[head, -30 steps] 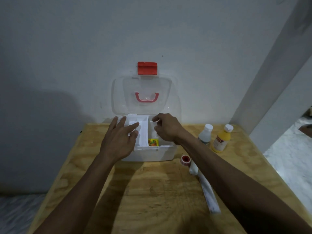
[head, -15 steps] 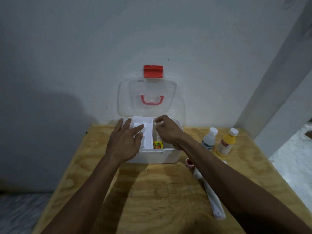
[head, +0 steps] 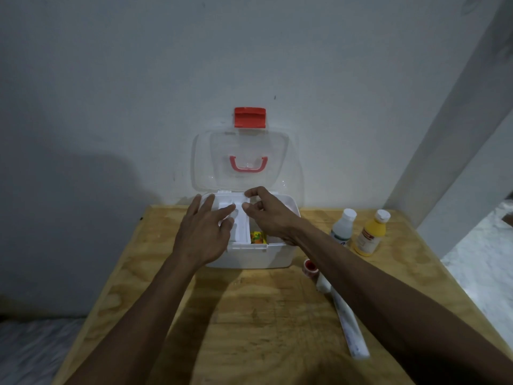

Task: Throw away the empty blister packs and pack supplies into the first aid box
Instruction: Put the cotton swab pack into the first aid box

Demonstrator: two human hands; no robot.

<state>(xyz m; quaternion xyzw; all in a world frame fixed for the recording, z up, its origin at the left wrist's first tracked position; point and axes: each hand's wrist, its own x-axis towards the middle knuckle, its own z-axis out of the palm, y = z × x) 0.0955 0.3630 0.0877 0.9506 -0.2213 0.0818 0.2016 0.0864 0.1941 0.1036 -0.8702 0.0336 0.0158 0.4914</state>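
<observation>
The white first aid box stands open at the table's back, its clear lid leaning on the wall. A white inner tray sits in its left half. A small yellow-orange pack lies in the compartment beside the tray. My left hand rests flat on the tray's left side, fingers apart. My right hand curls thumb and forefinger around the tray's right rear edge. No blister pack shows.
On the wooden table, right of the box, stand a white bottle and a yellow bottle. A small red-capped item, a white roll and a long white packet lie under my right forearm.
Both hands stay on the inner tray with almost no movement. The view has shifted slightly, so the box sits a little further right in the frame.
</observation>
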